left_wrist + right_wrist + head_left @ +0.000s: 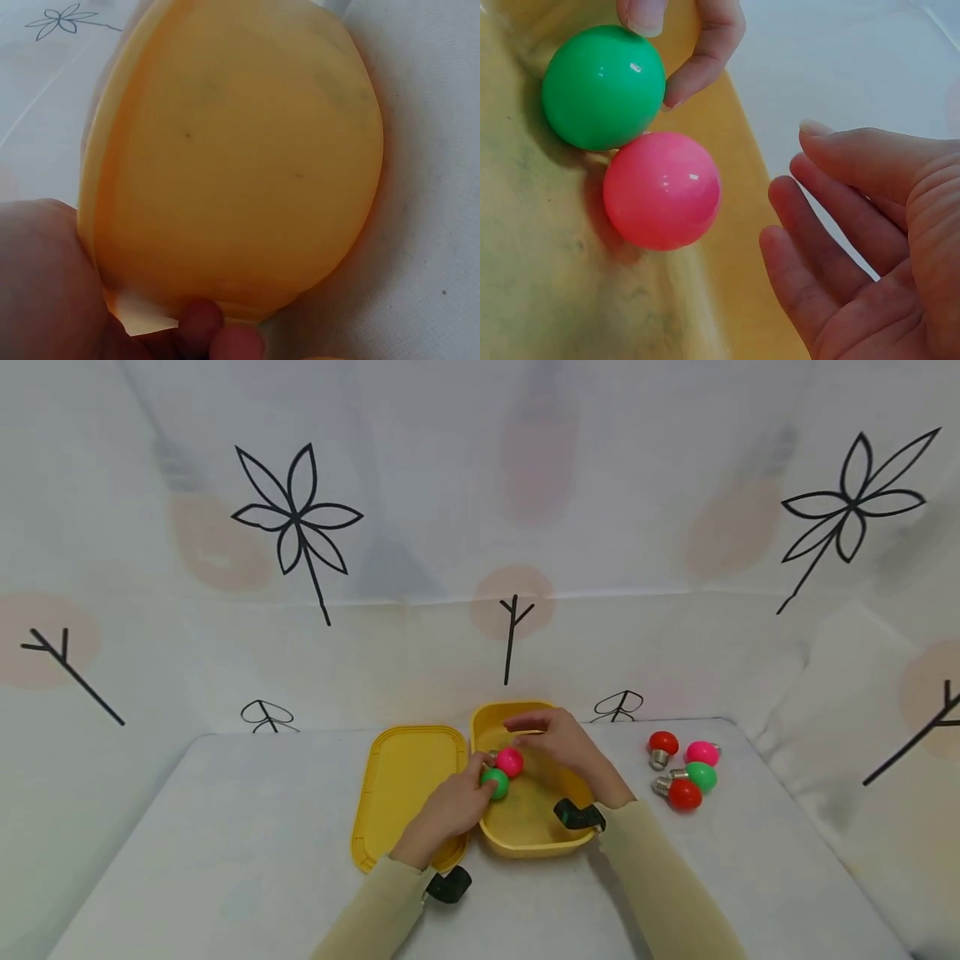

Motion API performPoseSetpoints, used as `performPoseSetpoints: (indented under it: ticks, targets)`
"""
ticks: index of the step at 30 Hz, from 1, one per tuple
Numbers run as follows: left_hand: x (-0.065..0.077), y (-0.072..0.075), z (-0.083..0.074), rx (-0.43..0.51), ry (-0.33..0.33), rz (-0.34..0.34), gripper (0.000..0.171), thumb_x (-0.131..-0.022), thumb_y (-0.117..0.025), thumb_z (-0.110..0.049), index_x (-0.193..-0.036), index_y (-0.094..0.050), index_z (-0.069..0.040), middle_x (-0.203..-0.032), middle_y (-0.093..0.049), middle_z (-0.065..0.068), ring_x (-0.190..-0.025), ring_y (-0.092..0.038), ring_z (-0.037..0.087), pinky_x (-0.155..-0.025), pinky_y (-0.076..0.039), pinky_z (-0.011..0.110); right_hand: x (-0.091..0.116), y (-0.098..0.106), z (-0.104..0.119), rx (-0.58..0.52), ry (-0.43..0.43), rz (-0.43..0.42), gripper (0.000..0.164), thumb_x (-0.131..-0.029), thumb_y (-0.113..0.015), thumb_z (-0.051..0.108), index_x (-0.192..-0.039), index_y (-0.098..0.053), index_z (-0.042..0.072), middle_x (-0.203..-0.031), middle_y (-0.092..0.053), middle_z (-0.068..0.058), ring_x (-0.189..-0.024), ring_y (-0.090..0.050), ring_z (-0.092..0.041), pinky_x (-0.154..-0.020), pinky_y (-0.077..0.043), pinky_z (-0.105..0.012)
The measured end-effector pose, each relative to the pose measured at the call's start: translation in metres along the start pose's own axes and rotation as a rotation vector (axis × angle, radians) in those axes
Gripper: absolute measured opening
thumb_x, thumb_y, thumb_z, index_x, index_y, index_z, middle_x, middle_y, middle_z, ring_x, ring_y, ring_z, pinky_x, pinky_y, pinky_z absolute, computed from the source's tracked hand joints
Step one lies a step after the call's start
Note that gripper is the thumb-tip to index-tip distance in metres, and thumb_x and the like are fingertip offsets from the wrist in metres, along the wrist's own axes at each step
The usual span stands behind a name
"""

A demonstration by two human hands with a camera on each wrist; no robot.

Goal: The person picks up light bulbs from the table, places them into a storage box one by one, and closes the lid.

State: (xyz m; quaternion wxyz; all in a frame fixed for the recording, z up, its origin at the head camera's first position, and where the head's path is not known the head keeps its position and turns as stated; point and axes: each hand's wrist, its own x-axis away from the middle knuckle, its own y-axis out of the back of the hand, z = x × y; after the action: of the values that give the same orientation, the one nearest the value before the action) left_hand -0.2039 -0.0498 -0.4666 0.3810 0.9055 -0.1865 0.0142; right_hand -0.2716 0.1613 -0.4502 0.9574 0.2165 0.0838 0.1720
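Note:
A yellow tub (540,839) stands at the middle of the table, with a green bulb (494,784) and a pink bulb (511,762) side by side near its left wall. Reaching over that wall, my left hand (453,802) pinches the green bulb; thumb and a finger touch it in the right wrist view. Other left fingertips (236,341) show outside the tub in the left wrist view. My right hand (855,247) hovers over the tub, fingers loosely bent, holding nothing and apart from the pink bulb (662,191). The green bulb's base is hidden.
A yellow lid (412,777) lies flat left of the tub, partly under my left forearm. Several bulbs with metal screw bases sit on the right: a red bulb (663,743), a pink one, a green bulb (701,776) and another red. Behind the table hangs a patterned white cloth (420,652).

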Motion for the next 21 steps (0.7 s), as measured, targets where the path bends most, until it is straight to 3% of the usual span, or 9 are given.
performPoseSetpoints:
  ticks: [5,16,21]
  targets:
    - [-0.001,-0.001,0.001,-0.010,0.006,-0.001,0.034,-0.104,-0.048,-0.035,-0.136,-0.042,-0.024,-0.071,-0.054,0.006,-0.062,-0.053,0.023,-0.057,-0.040,0.034,0.003,0.003,0.003,0.017,0.002,-0.008,0.031,-0.093,-0.070,0.008,-0.123,-0.069,0.004,-0.121,-0.069,-0.012,-0.117,-0.062,-0.030,-0.098,-0.048,-0.043]
    - [0.000,0.001,-0.002,-0.014,0.017,-0.017,0.036,-0.104,-0.049,-0.035,-0.137,-0.043,-0.025,-0.088,-0.059,0.006,-0.070,-0.056,0.023,-0.062,-0.042,0.036,0.017,0.024,0.010,0.055,-0.002,-0.009,0.035,-0.094,-0.070,0.013,-0.126,-0.066,0.001,-0.124,-0.066,-0.017,-0.114,-0.064,-0.030,-0.096,-0.049,-0.044]
    - [0.000,-0.001,-0.003,0.003,0.014,-0.004,0.034,-0.104,-0.049,-0.033,-0.136,-0.043,-0.024,-0.080,-0.058,0.006,-0.065,-0.054,0.023,-0.059,-0.040,0.035,0.028,0.035,0.008,0.078,0.002,-0.036,0.034,-0.094,-0.070,0.013,-0.126,-0.066,0.001,-0.124,-0.066,-0.019,-0.112,-0.065,-0.030,-0.094,-0.050,-0.044]
